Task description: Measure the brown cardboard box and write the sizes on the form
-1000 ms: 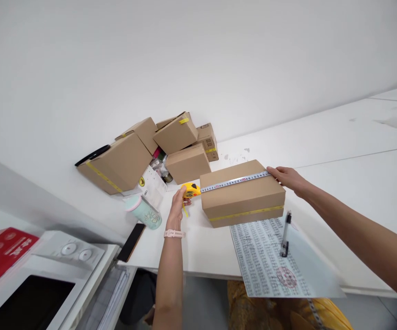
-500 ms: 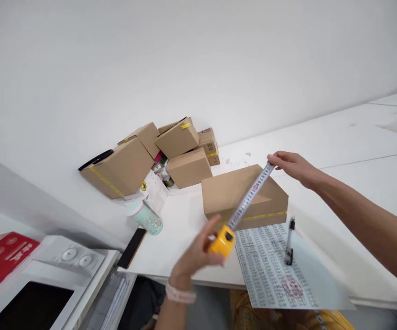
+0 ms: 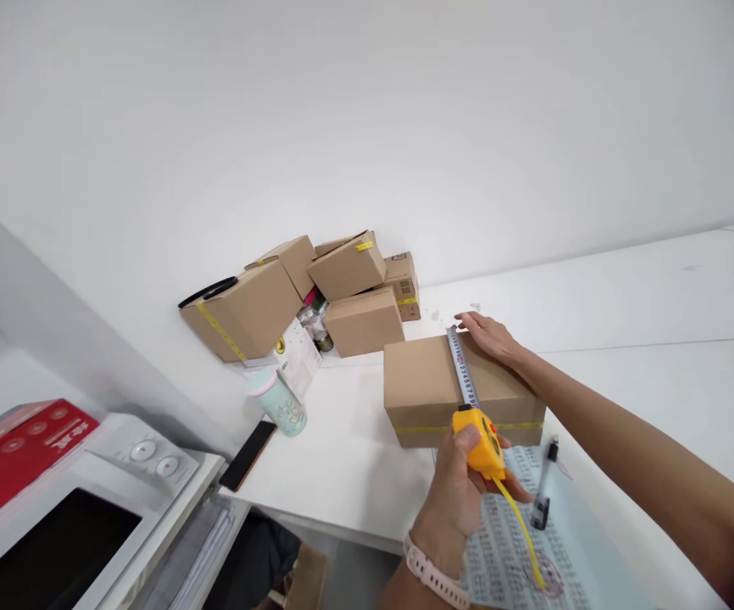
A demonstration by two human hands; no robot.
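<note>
A yellow tape measure (image 3: 481, 440) is gripped in my left hand (image 3: 453, 487), the thumb on its case. Its pulled-out blade (image 3: 462, 368) lies across the top of a cardboard box (image 3: 414, 373) with yellow tape along its side. At the far top edge of that box, my right hand (image 3: 491, 336) has its fingers at the blade's end, partly hidden behind the edge. A yellow strap (image 3: 523, 529) hangs from the case. Under my left hand lies a printed sheet (image 3: 500, 542) with a clear-barrelled pen (image 3: 545, 487) on it.
Several cardboard boxes (image 3: 364, 326) are stacked against the wall at the left back. A mint tumbler (image 3: 278, 402), a black phone (image 3: 249, 455) and a white printed carton (image 3: 297, 360) stand or lie nearby. A white microwave (image 3: 157, 483) with a red box (image 3: 24, 457) is at the left.
Both hands have brought the tape measure over the box, turning the blade from a raised diagonal to lie across the top. More of the blade has gone into the case.
</note>
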